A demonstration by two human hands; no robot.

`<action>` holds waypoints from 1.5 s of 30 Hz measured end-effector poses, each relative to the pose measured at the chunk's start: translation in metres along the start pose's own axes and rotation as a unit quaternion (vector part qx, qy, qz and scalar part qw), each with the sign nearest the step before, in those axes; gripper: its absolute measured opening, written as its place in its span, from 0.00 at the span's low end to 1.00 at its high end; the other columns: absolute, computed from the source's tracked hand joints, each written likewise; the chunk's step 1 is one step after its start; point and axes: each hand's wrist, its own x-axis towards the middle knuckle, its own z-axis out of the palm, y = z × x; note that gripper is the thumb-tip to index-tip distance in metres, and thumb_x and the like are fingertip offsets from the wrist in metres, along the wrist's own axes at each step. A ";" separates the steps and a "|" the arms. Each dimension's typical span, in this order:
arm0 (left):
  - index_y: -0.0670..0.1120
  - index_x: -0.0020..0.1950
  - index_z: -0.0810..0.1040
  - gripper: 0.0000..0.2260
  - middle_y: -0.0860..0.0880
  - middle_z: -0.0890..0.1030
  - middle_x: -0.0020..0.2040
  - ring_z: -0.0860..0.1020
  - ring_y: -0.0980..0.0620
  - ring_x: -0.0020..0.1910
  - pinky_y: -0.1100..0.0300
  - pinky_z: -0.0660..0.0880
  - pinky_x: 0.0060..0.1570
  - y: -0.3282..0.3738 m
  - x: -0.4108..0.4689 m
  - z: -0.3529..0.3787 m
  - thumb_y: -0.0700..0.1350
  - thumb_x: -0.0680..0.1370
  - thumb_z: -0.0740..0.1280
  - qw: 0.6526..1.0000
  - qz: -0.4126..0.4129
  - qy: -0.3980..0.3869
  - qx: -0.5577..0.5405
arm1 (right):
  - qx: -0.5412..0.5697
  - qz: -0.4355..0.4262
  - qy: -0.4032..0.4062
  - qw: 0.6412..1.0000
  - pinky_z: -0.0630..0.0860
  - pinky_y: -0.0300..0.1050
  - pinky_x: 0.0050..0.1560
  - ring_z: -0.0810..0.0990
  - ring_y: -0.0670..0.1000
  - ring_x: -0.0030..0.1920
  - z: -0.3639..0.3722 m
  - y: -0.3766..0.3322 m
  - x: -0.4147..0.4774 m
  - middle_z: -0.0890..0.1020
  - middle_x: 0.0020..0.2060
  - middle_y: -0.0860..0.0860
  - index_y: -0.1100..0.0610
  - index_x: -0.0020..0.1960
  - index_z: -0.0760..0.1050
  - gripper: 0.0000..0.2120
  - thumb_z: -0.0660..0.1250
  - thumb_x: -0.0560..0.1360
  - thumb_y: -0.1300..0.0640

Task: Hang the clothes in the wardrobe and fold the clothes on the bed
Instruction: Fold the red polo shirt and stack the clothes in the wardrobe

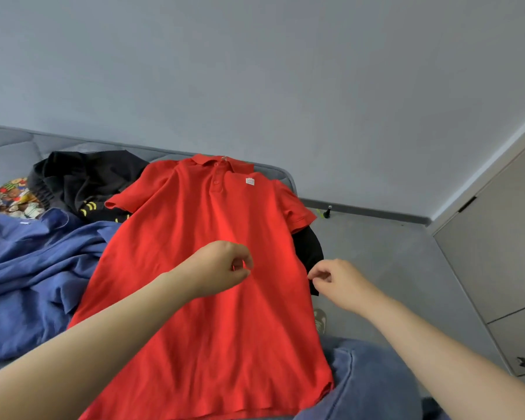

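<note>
Across the grey quilted bed (9, 153) lies a red knit polo shirt (194, 225), spread flat and front up, its collar toward the wall and a small white label on the chest. Left of it bunches a rumpled blue woven garment (28, 268). Behind that sits a crumpled black garment with yellow stripes (85, 180), near a multicoloured printed cloth (12, 195). The left grip (222, 266) hovers over the shirt's middle, fingers loosely curled, grasping nothing. The right grip (337, 283) curls at the shirt's side edge; whether it pinches fabric cannot be told.
</note>
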 end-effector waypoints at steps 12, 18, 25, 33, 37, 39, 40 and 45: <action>0.43 0.54 0.79 0.08 0.47 0.79 0.50 0.78 0.50 0.46 0.57 0.73 0.52 -0.026 0.189 0.029 0.41 0.76 0.66 0.997 -0.006 0.073 0.010 | 0.453 0.243 0.042 0.857 0.79 0.40 0.40 0.81 0.53 0.45 0.010 0.042 0.147 0.80 0.47 0.57 0.63 0.55 0.74 0.12 0.61 0.81 0.55; 0.38 0.54 0.78 0.09 0.41 0.79 0.50 0.77 0.44 0.45 0.58 0.69 0.51 -0.038 0.274 0.036 0.37 0.74 0.68 0.995 -0.015 0.090 0.039 | 0.596 0.264 0.083 0.754 0.79 0.44 0.41 0.82 0.55 0.48 0.025 0.039 0.200 0.82 0.47 0.59 0.58 0.44 0.76 0.07 0.66 0.79 0.55; 0.43 0.58 0.78 0.12 0.45 0.78 0.54 0.75 0.47 0.50 0.56 0.72 0.52 -0.050 0.313 0.042 0.44 0.75 0.68 0.990 -0.027 0.113 0.077 | 0.353 0.210 0.341 0.845 0.60 0.45 0.41 0.76 0.60 0.48 -0.017 0.063 0.245 0.76 0.42 0.60 0.63 0.46 0.72 0.11 0.55 0.81 0.58; 0.44 0.68 0.70 0.26 0.41 0.71 0.67 0.67 0.38 0.67 0.47 0.65 0.66 -0.059 0.347 0.060 0.61 0.78 0.59 0.964 -0.137 -0.037 0.223 | 0.188 0.095 0.237 0.949 0.66 0.46 0.40 0.78 0.58 0.44 -0.017 0.104 0.255 0.80 0.39 0.55 0.62 0.46 0.77 0.14 0.62 0.80 0.52; 0.48 0.67 0.71 0.25 0.40 0.68 0.66 0.67 0.37 0.67 0.45 0.65 0.66 -0.060 0.358 0.064 0.62 0.76 0.63 0.954 -0.146 -0.056 0.257 | 0.354 0.155 0.188 0.903 0.69 0.46 0.33 0.75 0.51 0.33 -0.002 0.107 0.245 0.76 0.30 0.53 0.67 0.40 0.76 0.19 0.70 0.75 0.49; 0.50 0.62 0.74 0.19 0.41 0.70 0.62 0.71 0.39 0.62 0.45 0.69 0.63 -0.061 0.361 0.056 0.57 0.75 0.67 0.962 -0.134 -0.068 0.229 | 0.477 0.175 0.137 0.850 0.74 0.40 0.29 0.80 0.47 0.30 -0.002 0.104 0.241 0.81 0.33 0.53 0.63 0.40 0.78 0.13 0.73 0.73 0.53; 0.49 0.57 0.77 0.14 0.42 0.72 0.59 0.73 0.41 0.59 0.45 0.72 0.60 -0.062 0.361 0.051 0.54 0.75 0.69 0.966 -0.124 -0.075 0.215 | 0.499 0.172 0.130 0.839 0.78 0.41 0.32 0.83 0.48 0.34 -0.001 0.103 0.240 0.83 0.36 0.55 0.61 0.42 0.79 0.09 0.72 0.74 0.55; 0.43 0.50 0.74 0.06 0.39 0.77 0.53 0.75 0.39 0.55 0.49 0.72 0.51 -0.063 0.360 0.037 0.46 0.78 0.65 0.980 -0.087 0.080 0.162 | 0.418 0.116 0.211 0.876 0.78 0.51 0.48 0.81 0.55 0.44 -0.002 0.100 0.236 0.83 0.44 0.58 0.62 0.48 0.78 0.08 0.68 0.77 0.57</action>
